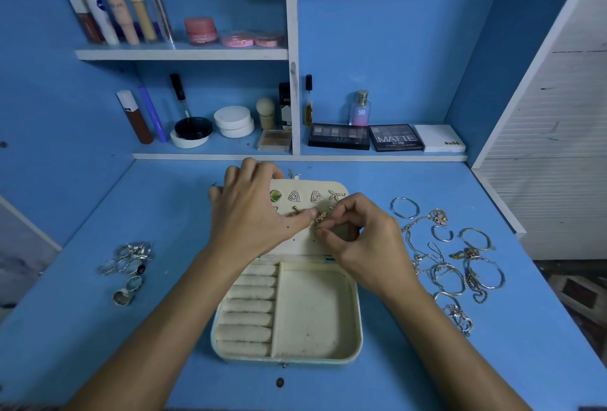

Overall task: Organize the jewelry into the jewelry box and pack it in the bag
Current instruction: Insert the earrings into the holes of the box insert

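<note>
The left hand covers the left part of the open lid of the jewelry box, so whatever is pinned there stays hidden. The right hand curls its fingers over the small earring at the lid's middle (its back and post are not visible), and whether the left thumb touches it is unclear. Both forearms run off the bottom edge. The necklaces tangle too finely to separate or count. Most shelf bottle labels are unreadable.

Home vanity nook: blue shelves of cosmetics, eyeshadow palettes.
</note>
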Available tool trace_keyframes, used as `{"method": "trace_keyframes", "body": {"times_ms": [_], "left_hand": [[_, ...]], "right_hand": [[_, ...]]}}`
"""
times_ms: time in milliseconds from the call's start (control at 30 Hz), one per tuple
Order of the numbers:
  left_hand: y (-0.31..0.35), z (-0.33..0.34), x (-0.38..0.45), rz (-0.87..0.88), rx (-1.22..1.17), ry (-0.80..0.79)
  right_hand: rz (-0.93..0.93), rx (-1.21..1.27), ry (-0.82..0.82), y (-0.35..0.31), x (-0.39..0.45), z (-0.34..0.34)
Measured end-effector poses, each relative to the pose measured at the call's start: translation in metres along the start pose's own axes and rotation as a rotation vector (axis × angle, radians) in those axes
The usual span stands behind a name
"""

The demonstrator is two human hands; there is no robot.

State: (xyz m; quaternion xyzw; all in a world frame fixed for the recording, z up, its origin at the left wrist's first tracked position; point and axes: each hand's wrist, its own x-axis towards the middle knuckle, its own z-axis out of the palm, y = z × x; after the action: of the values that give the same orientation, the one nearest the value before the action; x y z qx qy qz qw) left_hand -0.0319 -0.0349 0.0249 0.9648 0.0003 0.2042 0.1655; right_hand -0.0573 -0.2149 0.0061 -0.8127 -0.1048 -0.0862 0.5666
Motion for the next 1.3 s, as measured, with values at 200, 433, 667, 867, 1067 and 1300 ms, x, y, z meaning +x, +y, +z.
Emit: {"method": "trace_keyframes", "body": {"times_ms": [200,433,667,867,1067,1300], "left_hand": [[0.0007,-0.0011,-0.0006,0.007,0.003,0.007],[0.0014,-0.0023,-0.001,0.006,0.006,0.022],[0.0024,-0.0032,-0.0017,0.003,0.002,0.018],[0.003,-0.0039,-0.0019,0.004,-0.003,0.022],[0.0018,-0.0033,-0.0021,0.012,0.004,0.034],[0.0021,-0.0031,-0.0025,0.009,0.009,0.042]], "right_hand": [[0.044,0.01,0.015,0.0014,0.0005,0.0037],[0.015,0.01,0.01,0.0004,-0.0001,0.0055],[-0.003,0.01,0.033,-0.0003,0.0,0.0056],[0.004,0.018,0.031,0.0006,0.0003,0.006],[0.005,0.019,0.041,0.0011,0.0007,0.0062],[0.002,0.04,0.069,0.0037,0.0032,0.0073]]}}
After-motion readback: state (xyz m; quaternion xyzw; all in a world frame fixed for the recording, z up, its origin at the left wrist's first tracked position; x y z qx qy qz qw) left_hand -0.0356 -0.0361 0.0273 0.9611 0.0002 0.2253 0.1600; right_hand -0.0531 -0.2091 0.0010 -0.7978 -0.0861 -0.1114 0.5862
